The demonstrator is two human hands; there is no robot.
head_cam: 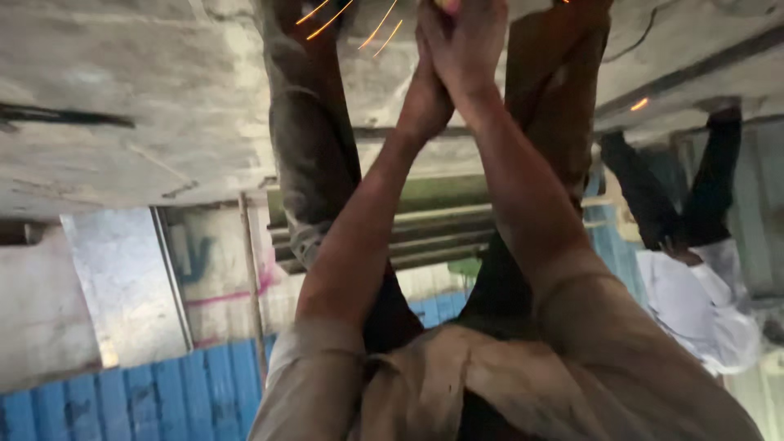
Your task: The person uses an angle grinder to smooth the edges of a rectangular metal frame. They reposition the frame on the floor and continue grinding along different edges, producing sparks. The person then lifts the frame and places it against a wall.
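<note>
The view is upside down, with the concrete floor (122, 73) at the top. Both my arms reach up the frame from my beige sleeves, and the hands meet at the top edge between my legs (310, 139). My right hand (467, 37) curls its fingers around a small bright yellowish thing (446, 4) that the frame edge mostly cuts off. My left hand (425, 98) presses against the right hand's wrist from the left, its fingers hidden. Orange sparks (351, 20) streak away to the left of the hands.
Another person (694, 245) in a white shirt and dark trousers stands at the right. A blue corrugated sheet (163, 396) and a grey metal panel (122, 286) line the lower left. Stacked dark metal sections (433, 233) lie behind my arms.
</note>
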